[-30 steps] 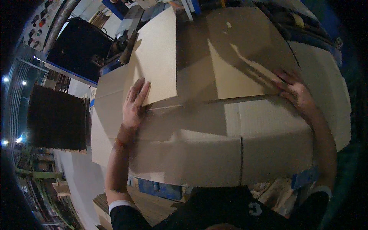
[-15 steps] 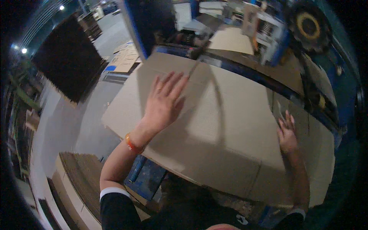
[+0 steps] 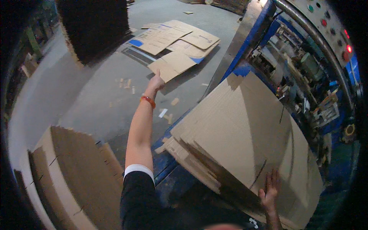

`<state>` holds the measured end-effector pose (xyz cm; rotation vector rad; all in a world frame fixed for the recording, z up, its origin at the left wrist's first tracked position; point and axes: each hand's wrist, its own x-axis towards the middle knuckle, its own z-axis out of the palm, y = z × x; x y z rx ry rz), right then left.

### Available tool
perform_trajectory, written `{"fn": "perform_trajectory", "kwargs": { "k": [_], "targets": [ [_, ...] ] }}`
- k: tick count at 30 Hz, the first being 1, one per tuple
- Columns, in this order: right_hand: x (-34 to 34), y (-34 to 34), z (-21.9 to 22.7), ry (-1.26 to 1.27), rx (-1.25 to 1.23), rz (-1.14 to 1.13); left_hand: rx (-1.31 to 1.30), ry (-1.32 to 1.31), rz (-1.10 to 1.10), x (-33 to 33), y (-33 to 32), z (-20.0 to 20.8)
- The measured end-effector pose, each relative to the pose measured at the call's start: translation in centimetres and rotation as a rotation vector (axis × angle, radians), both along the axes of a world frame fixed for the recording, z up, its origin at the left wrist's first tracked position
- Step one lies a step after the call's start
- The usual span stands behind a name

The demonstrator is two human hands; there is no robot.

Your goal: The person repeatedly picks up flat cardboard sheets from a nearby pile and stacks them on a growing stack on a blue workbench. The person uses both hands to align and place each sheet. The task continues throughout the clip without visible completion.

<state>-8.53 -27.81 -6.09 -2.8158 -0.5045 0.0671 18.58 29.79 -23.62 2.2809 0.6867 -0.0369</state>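
My left arm reaches far out to the left. The left hand [image 3: 155,82] is closed at the near corner of a small brown cardboard sheet [image 3: 172,66], its thumb pointing up at the edge. That sheet is above or over several printed cardboard sheets [image 3: 199,37] on the floor; whether it touches them I cannot tell. My right hand [image 3: 271,187] rests with fingers stretched out on a large plain cardboard sheet [image 3: 234,122]. This sheet lies on top of a stack of cardboard [image 3: 191,163] with uneven layers at its left edge.
A blue machine frame [image 3: 245,42] stands beyond the stack, with a button panel [image 3: 329,23] at upper right. A tall dark stack [image 3: 94,30] stands at upper left. Piled cardboard [image 3: 82,172] is at lower left. Small scraps [image 3: 168,115] litter the grey floor [image 3: 99,96].
My view has turned left. The left hand has gone from over the large sheet out to the left, now at a small sheet. The right hand now lies flat on the large sheet.
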Motion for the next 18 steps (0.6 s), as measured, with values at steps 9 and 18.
{"fn": "perform_trajectory", "kwargs": {
  "k": [9,18],
  "targets": [
    [-0.5,-0.5,-1.7,-0.096,0.023,-0.063,-0.602,-0.022,0.025,6.1,-2.8,-7.0],
    [-0.9,0.4,-1.5,-0.078,0.001,-0.17,-0.578,0.031,0.03,9.1,-4.2,-9.3]
  ]
}}
